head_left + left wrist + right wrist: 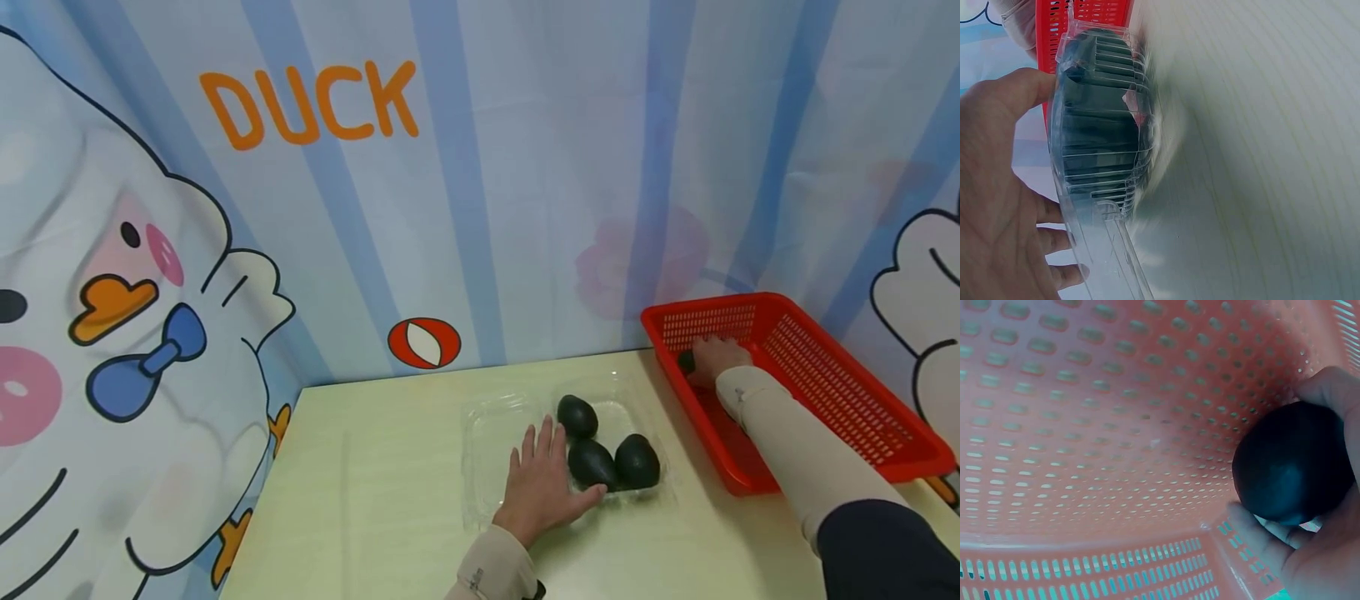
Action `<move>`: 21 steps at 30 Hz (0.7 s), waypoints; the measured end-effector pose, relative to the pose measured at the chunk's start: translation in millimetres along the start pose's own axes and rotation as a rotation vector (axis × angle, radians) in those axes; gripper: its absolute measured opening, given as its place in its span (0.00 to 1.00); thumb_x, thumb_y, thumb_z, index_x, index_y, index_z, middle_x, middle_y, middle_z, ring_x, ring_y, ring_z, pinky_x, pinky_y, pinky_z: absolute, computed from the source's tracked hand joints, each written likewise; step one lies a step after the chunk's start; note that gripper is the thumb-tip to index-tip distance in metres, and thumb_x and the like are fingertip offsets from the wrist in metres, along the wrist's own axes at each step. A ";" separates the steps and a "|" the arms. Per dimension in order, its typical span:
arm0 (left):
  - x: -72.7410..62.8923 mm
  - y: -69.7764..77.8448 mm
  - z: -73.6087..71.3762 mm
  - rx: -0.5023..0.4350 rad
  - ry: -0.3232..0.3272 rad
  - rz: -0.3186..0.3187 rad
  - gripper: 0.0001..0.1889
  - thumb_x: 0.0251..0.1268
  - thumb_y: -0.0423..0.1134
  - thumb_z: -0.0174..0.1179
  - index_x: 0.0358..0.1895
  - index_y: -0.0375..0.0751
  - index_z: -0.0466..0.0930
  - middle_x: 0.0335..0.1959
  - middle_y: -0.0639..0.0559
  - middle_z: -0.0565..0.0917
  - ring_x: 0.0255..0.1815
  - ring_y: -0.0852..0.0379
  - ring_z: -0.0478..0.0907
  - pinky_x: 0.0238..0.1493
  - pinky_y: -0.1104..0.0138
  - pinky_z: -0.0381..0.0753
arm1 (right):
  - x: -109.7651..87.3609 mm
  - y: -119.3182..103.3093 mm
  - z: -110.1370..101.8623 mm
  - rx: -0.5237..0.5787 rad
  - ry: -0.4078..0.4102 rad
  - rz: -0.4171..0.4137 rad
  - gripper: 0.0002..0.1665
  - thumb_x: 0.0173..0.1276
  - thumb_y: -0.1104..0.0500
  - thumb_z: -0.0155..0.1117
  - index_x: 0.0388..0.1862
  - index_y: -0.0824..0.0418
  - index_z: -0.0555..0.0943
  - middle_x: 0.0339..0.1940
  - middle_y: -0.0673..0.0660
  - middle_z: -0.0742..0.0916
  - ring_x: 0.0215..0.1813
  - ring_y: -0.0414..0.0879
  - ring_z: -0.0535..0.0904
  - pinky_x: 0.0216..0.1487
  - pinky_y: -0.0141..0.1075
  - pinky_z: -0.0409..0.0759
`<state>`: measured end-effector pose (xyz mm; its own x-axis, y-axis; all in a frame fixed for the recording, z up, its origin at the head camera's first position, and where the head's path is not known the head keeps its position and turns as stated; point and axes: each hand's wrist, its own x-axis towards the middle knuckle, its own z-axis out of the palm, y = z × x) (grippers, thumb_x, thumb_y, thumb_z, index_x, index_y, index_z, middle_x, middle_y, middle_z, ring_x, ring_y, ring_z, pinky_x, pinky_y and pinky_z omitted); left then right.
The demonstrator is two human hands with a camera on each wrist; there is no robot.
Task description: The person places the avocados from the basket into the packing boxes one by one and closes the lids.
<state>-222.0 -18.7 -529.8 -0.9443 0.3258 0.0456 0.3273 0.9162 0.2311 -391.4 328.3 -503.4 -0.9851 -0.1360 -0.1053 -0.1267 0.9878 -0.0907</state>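
Head view: I see three dark, egg-shaped avocados (591, 463) in a clear, ribbed clamshell (486, 446). Left wrist: the left hand (997, 169) touches it, fingers spread. Right wrist: the right hand's (1325, 553) fingers clasp a smooth fourth avocado (1291, 465) inside the perforated red plastic basket (1085, 500).

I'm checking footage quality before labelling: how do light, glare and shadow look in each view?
Head: even light, three avocados dark yet distinct, small glints on the clear clamshell; left wrist: pale highlights along the clamshell's ribs, soft shadow on the table; right wrist: the basket washed-out pink, the held avocado nearly black with a dull sheen.
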 end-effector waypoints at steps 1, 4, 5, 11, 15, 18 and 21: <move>0.0 0.3 0.0 -0.002 -0.003 0.000 0.56 0.58 0.80 0.50 0.81 0.43 0.54 0.83 0.46 0.54 0.81 0.41 0.55 0.70 0.40 0.66 | -0.2 2.0 -0.1 0.009 -0.014 -0.006 0.28 0.65 0.51 0.70 0.50 0.74 0.77 0.39 0.72 0.83 0.40 0.67 0.81 0.35 0.55 0.81; 0.2 0.8 0.7 -0.008 -0.009 -0.001 0.56 0.58 0.79 0.50 0.81 0.43 0.54 0.83 0.46 0.54 0.81 0.41 0.54 0.70 0.40 0.66 | -1.3 6.9 -0.7 0.049 -0.073 -0.017 0.18 0.65 0.50 0.69 0.32 0.65 0.78 0.22 0.59 0.80 0.24 0.52 0.76 0.25 0.42 0.72; 0.3 1.0 0.9 -0.009 -0.009 -0.002 0.56 0.58 0.79 0.50 0.81 0.43 0.54 0.83 0.46 0.54 0.81 0.41 0.54 0.70 0.40 0.66 | -1.9 7.9 -1.2 0.062 -0.093 -0.017 0.18 0.65 0.50 0.68 0.28 0.62 0.77 0.20 0.56 0.79 0.23 0.49 0.73 0.24 0.40 0.69; 0.3 1.5 1.8 -0.013 -0.004 -0.002 0.56 0.58 0.79 0.51 0.81 0.43 0.54 0.83 0.46 0.54 0.81 0.41 0.55 0.70 0.40 0.66 | -8.5 7.4 -5.8 0.074 -0.143 0.000 0.20 0.64 0.47 0.69 0.32 0.64 0.78 0.23 0.57 0.80 0.25 0.49 0.73 0.27 0.40 0.70; -0.1 1.7 1.2 -0.013 -0.003 -0.004 0.56 0.58 0.79 0.51 0.81 0.43 0.54 0.83 0.46 0.54 0.81 0.41 0.55 0.70 0.40 0.66 | -13.7 6.3 -9.1 0.069 -0.161 0.026 0.34 0.65 0.44 0.69 0.49 0.75 0.77 0.34 0.66 0.84 0.31 0.52 0.78 0.30 0.44 0.75; -0.1 1.7 0.0 -0.014 -0.001 -0.006 0.56 0.58 0.79 0.51 0.81 0.43 0.54 0.83 0.46 0.54 0.81 0.40 0.55 0.70 0.40 0.66 | -16.7 6.5 -12.7 0.080 -0.159 0.040 0.37 0.65 0.43 0.69 0.52 0.75 0.75 0.37 0.67 0.84 0.33 0.53 0.79 0.31 0.46 0.77; 0.1 1.6 -0.9 -0.022 0.007 -0.007 0.56 0.58 0.78 0.52 0.81 0.42 0.55 0.83 0.45 0.55 0.80 0.40 0.55 0.70 0.40 0.66 | -18.5 6.4 -16.9 0.107 -0.165 0.051 0.28 0.64 0.43 0.69 0.40 0.69 0.78 0.31 0.62 0.83 0.30 0.51 0.75 0.30 0.44 0.73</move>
<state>-221.6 -17.3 -528.6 -0.9469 0.3175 0.0507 0.3198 0.9132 0.2525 -376.0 338.5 -485.3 -0.9565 -0.1053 -0.2721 -0.0553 0.9811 -0.1853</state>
